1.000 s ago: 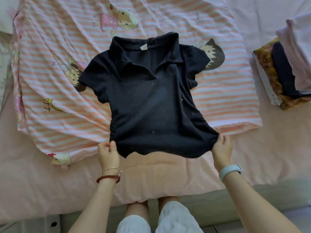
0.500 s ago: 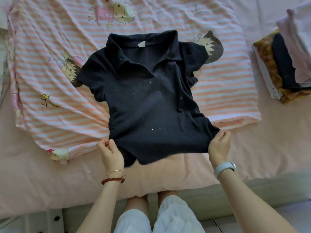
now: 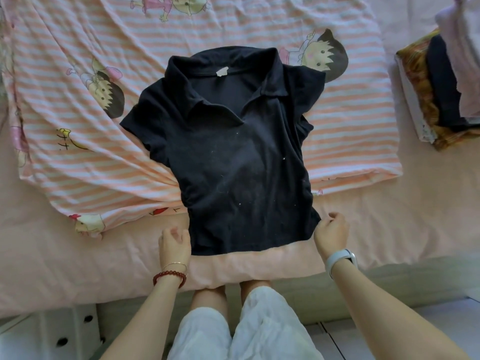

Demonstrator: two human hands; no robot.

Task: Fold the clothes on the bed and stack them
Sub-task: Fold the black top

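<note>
A black polo shirt (image 3: pixel 233 165) lies flat on the bed, front up, with its collar away from me and its hem near the bed's front edge. My left hand (image 3: pixel 174 242) rests just beside the hem's lower left corner with its fingers apart, holding nothing. My right hand (image 3: pixel 331 235) sits at the lower right corner, fingers curled, and the corner of the cloth runs into its grip. The stack of folded clothes (image 3: pixel 441 100) stands at the right edge of the bed, with a dark piece and a patterned orange one showing.
A pink-and-white striped quilt (image 3: pixel 78 126) with cartoon figures lies spread under the shirt's upper half. The pink bed sheet (image 3: pixel 389 216) is wrinkled around it. My legs stand against the bed's front edge. A white perforated panel (image 3: pixel 52 333) is at lower left.
The hem, held up off the bed before, has been laid down flat and pulled toward me. My left hand has let go of its corner. The view has moved closer.
</note>
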